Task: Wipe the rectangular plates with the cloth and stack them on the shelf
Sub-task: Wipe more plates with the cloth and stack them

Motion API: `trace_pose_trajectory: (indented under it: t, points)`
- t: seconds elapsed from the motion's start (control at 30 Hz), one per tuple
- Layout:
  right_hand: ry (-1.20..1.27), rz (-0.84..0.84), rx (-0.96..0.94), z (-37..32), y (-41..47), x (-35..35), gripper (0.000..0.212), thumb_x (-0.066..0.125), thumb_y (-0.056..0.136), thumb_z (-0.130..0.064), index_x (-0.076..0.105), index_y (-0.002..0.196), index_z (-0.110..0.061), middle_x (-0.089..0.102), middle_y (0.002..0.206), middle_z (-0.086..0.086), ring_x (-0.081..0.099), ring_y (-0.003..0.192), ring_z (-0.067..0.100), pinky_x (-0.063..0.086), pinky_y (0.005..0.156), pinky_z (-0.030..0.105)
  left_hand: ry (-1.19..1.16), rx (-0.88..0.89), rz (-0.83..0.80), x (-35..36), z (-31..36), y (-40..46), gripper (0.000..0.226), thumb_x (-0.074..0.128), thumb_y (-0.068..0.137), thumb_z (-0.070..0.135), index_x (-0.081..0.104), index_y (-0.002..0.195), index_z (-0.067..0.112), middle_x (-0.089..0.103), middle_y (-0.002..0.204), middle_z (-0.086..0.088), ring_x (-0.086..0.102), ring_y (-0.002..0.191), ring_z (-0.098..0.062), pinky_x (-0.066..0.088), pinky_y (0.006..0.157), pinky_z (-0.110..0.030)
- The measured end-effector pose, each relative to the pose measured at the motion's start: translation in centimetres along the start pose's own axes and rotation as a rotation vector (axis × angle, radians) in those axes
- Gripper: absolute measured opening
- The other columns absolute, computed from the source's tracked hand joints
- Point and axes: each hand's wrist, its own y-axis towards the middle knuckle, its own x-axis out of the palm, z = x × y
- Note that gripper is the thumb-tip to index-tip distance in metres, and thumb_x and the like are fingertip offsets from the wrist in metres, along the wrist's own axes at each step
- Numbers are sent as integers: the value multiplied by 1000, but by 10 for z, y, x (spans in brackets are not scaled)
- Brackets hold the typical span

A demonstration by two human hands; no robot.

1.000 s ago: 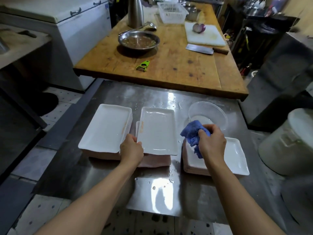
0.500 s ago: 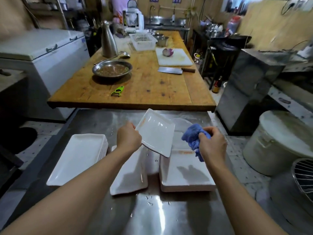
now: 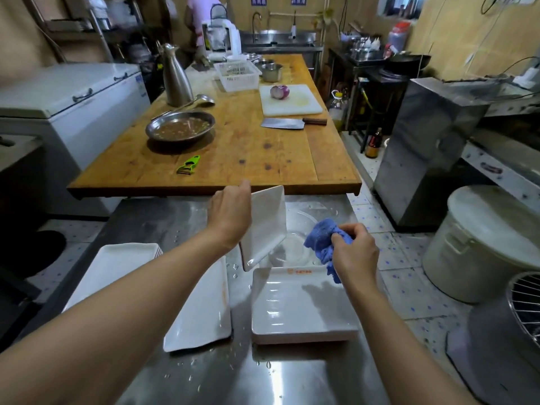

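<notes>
White plate [image 3: 267, 226], blue cloth [image 3: 323, 242]

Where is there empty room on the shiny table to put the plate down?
Bare steel lies at the near edge of the steel table, in front of the right stack. The middle is crowded: left stack, middle plate, clear bowl.

Three plate stacks sit side by side on the bench [image 3: 181, 217]: left stack [image 3: 117, 270], middle stack [image 3: 201, 311], right stack [image 3: 301, 311]. A bowl [image 3: 295, 232] sits behind the right stack. Beyond stands the wooden table [image 3: 251, 153], carrying a peeler [image 3: 188, 164] near its front edge.
</notes>
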Motion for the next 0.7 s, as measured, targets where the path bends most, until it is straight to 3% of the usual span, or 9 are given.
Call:
trace_pose_trajectory:
  t: [0.2, 0.3, 0.4, 0.53, 0.63, 0.7]
  points:
    - [-4, -14, 12, 2, 7, 3, 8, 54, 90, -11, 55, 86, -18, 58, 78, -1, 58, 59, 10, 38, 35, 11, 60, 63, 19, 4, 3, 0, 23, 43, 85, -8, 49, 99, 9, 65, 88, -16, 62, 81, -38, 44, 61, -37]
    - [-12, -22, 19, 3, 6, 5, 8, 54, 90, -11, 55, 87, -18, 58, 80, 0, 59, 64, 11, 40, 39, 13, 9, -60, -1, 6, -3, 2, 19, 45, 86, -5, 50, 99, 7, 63, 92, -20, 60, 85, -41, 41, 63, -37]
    - [-16, -13, 15, 1, 5, 6, 8, 53, 90, -9, 55, 87, -16, 60, 82, 2, 56, 64, 6, 37, 41, 9, -143, -295, -14, 8, -16, -1, 12, 51, 88, 3, 53, 99, 6, 62, 97, -21, 58, 90, -40, 39, 66, -36]
    - [8, -20, -2, -11, 0, 14, 9, 52, 90, -9, 55, 86, -16, 60, 82, 3, 55, 57, 5, 36, 37, 6, -398, -531, -127, 14, -35, -12, 6, 48, 91, 7, 52, 95, 7, 60, 98, -17, 62, 86, -35, 56, 73, -42]
    - [70, -39, -39, -32, -5, 26, 16, 50, 90, -9, 53, 80, -21, 58, 76, 1, 58, 47, 4, 43, 35, 17, -770, -713, -134, 14, -46, -25, 13, 41, 89, 0, 44, 81, 9, 55, 87, -11, 65, 61, -28, 58, 53, -39]
    - [86, -68, -69, -46, -10, 36, 17, 51, 88, -11, 52, 77, -24, 60, 79, 4, 65, 63, 19, 55, 54, 34, -959, -774, -140, 12, -52, -35, 14, 42, 89, -2, 41, 81, 9, 56, 84, -13, 62, 55, -24, 54, 43, -31]
